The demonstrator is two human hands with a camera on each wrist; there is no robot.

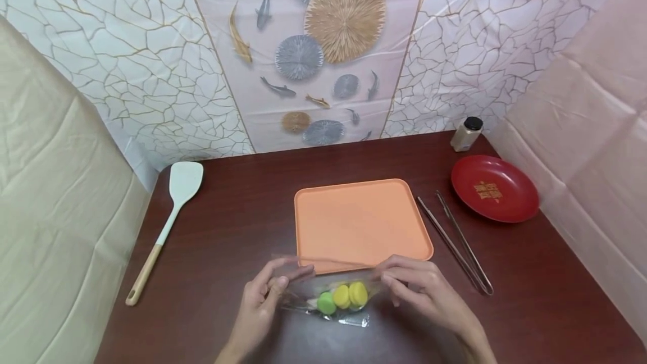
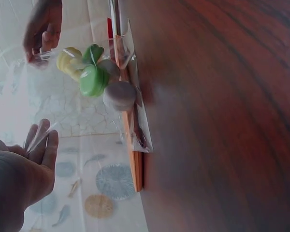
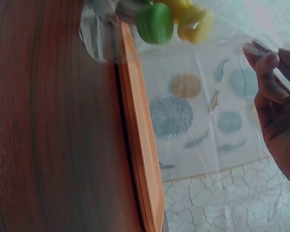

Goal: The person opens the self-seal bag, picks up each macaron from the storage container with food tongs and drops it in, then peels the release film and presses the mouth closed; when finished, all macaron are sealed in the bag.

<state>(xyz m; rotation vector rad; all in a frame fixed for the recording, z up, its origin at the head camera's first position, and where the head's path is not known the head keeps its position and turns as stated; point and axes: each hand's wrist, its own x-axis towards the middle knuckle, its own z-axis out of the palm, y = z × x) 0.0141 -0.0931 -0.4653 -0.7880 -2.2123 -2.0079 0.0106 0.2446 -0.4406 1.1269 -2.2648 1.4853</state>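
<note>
A clear plastic bag point(image 1: 354, 319) hangs between my two hands in front of the orange tray point(image 1: 356, 223). Inside it are several macarons: yellow point(image 1: 358, 295) and green point(image 1: 326, 303) ones in the head view, plus greyish ones point(image 2: 120, 95) low in the bag in the left wrist view. My left hand point(image 1: 260, 302) pinches the bag's left upper edge between thumb and fingers. On the other side, my right hand point(image 1: 422, 288) pinches the right upper edge. The bag's opening is too transparent and blurred to make out.
Metal tongs point(image 1: 460, 246) lie right of the tray, with a red plate point(image 1: 495, 189) beyond. A black-lidded jar point(image 1: 466, 135) stands at the back right. On the left lies a pale spatula point(image 1: 174, 212) with a wooden handle. Cloth-covered walls border the dark table point(image 1: 227, 229).
</note>
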